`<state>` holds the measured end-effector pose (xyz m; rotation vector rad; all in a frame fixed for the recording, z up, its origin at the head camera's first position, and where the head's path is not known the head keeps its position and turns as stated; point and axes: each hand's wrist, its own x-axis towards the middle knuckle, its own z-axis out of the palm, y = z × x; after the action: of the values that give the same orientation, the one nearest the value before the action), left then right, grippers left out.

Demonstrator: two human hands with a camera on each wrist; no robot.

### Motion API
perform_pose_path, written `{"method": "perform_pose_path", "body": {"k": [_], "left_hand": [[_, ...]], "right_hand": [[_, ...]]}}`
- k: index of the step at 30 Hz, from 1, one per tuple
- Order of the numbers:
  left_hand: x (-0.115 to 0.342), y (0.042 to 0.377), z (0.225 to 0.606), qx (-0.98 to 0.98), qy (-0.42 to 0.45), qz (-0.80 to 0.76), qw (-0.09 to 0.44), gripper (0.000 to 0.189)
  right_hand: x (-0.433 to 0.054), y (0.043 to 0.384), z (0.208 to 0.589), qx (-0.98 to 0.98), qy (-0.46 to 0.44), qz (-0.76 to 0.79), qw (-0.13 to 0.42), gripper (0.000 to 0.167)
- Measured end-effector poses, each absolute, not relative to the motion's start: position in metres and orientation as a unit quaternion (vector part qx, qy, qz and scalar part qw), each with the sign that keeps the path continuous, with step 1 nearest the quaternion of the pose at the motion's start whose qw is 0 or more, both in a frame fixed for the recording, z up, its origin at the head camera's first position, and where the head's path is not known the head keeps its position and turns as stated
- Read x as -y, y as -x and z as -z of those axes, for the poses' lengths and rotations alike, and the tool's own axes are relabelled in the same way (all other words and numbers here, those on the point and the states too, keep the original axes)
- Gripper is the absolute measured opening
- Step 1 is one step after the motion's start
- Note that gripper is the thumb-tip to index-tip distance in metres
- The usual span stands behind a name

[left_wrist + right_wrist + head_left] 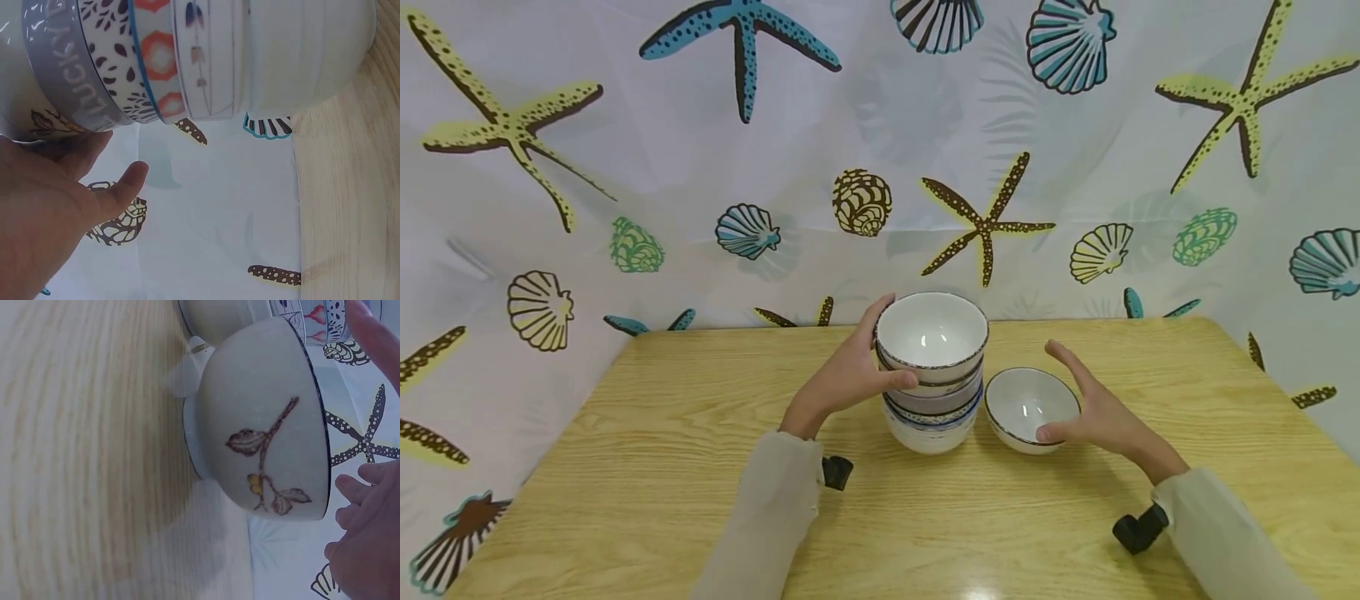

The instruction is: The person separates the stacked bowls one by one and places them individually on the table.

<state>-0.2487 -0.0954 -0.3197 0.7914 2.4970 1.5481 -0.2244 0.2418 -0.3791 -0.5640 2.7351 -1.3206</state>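
- Curved round the left side of the upper bowls, the left hand holds the stack, its thumb across the front and its other fingers reaching toward the back.
- Spread wide, the right hand has its thumb at the near rim of the single bowl and its fingers beyond the right side; whether any of them touches the bowl, I cannot tell.
- Just to the right of the stack, the single bowl sits upright on the table, white inside with a dark rim; the right wrist view shows a brown leafy branch with a yellow berry on its outer wall.
- Topmost in the stack is a white bowl with a dark speckled rim.
- Below it, the left wrist view shows a grey-violet bowl lettered "LUCKY", then bands of dark leaves, orange-red shapes and feathers, with plain white at the bottom.
- Light beige sleeves cover both forearms, and a black device shows at each wrist.
- Pale wood grain runs across the table.
- Behind it hangs a white cloth printed with starfish and shells in yellow, blue, green and brown.
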Motion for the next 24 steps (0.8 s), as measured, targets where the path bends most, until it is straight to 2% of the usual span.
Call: {"method": "perform_pose_path", "body": {"k": [24], "left_hand": [[0.101,0.253,0.338,-0.792,-0.283,-0.537,0.061,0.131]], "right_hand": [[-0.213,0.241,0.335,-0.845,0.272,0.46,0.04,0.115]]}}
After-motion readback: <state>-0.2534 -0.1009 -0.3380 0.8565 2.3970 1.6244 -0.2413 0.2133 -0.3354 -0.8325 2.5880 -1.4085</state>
